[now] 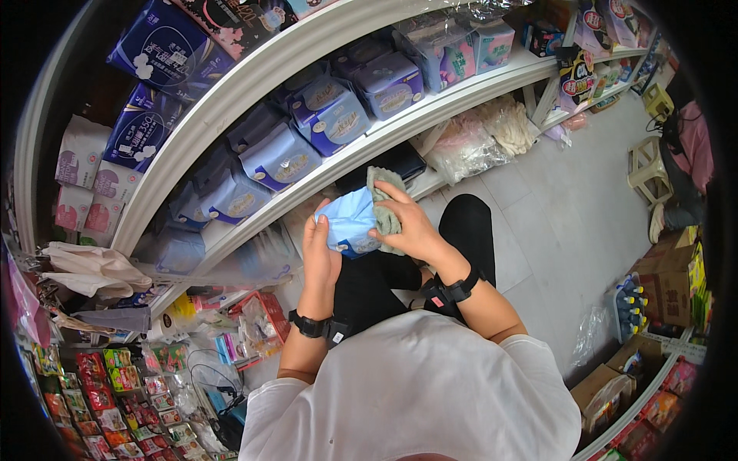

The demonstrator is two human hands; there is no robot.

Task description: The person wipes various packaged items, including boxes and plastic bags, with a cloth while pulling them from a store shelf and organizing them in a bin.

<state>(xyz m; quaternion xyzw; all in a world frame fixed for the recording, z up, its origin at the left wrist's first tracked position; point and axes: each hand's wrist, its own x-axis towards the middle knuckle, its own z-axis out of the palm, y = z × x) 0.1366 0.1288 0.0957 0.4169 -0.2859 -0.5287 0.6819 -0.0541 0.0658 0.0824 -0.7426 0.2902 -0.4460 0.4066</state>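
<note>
My left hand (320, 250) grips a light blue soft packet (350, 220) from its left side, held in front of the white shelves. My right hand (407, 221) presses a grey-green cloth (382, 198) against the packet's right side. Both wrists wear black bands. Just beyond the packet, a white shelf (323, 173) carries rows of similar lilac and blue packets (329, 114).
Dark blue packs (157, 46) fill the top shelf. Clear bags of pale goods (477, 142) lie on the bottom shelf. Small colourful packets (100, 384) crowd the lower left. A stool (648, 165) and cardboard boxes (669, 280) stand on the tiled floor at right.
</note>
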